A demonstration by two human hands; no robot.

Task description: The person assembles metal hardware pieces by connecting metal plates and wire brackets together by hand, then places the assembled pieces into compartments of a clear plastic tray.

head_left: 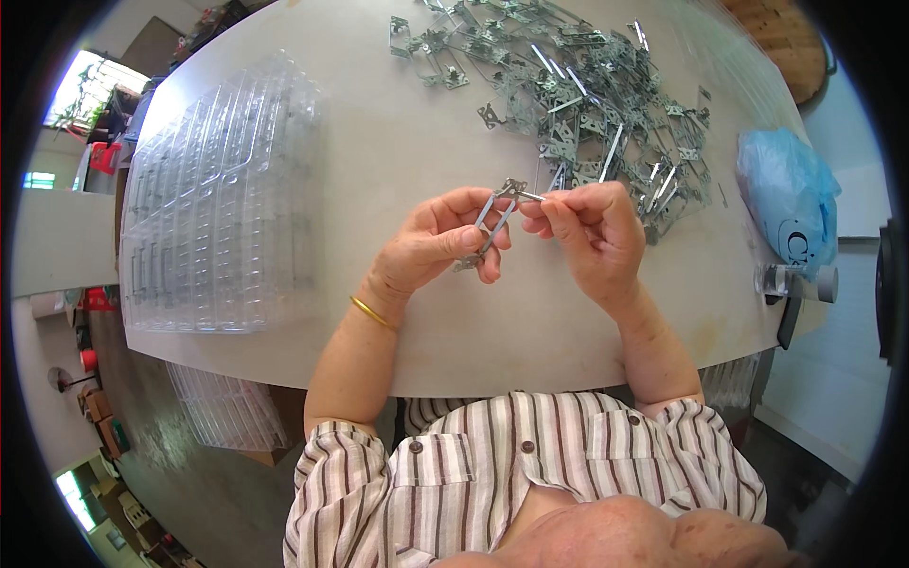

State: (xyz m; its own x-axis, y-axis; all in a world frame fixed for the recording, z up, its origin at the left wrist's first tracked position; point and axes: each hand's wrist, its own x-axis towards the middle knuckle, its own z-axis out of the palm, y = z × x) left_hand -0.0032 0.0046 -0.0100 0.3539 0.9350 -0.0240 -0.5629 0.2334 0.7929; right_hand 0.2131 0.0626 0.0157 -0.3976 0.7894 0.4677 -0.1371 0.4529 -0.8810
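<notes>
My left hand (426, 239) is closed around a small metal linkage bracket (495, 220), a frame of thin bars with flat, pierced plates at its ends. It is held tilted above the table, its upper end leaning away from me. My right hand (595, 232) pinches a slim metal bar (531, 197) that meets the bracket's upper plate; whether the two are joined I cannot tell. Beyond both hands spreads a heap of similar metal linkage parts (592, 109), tangled together, some with shiny bars.
Stacked clear plastic trays (222, 204) fill the table's left side. At the right edge sit a blue plastic bag (786, 199) and a clear container with a grey lid (826, 284). More clear trays (227, 407) stand below the table at left. A round wooden stool top (776, 43) shows far right.
</notes>
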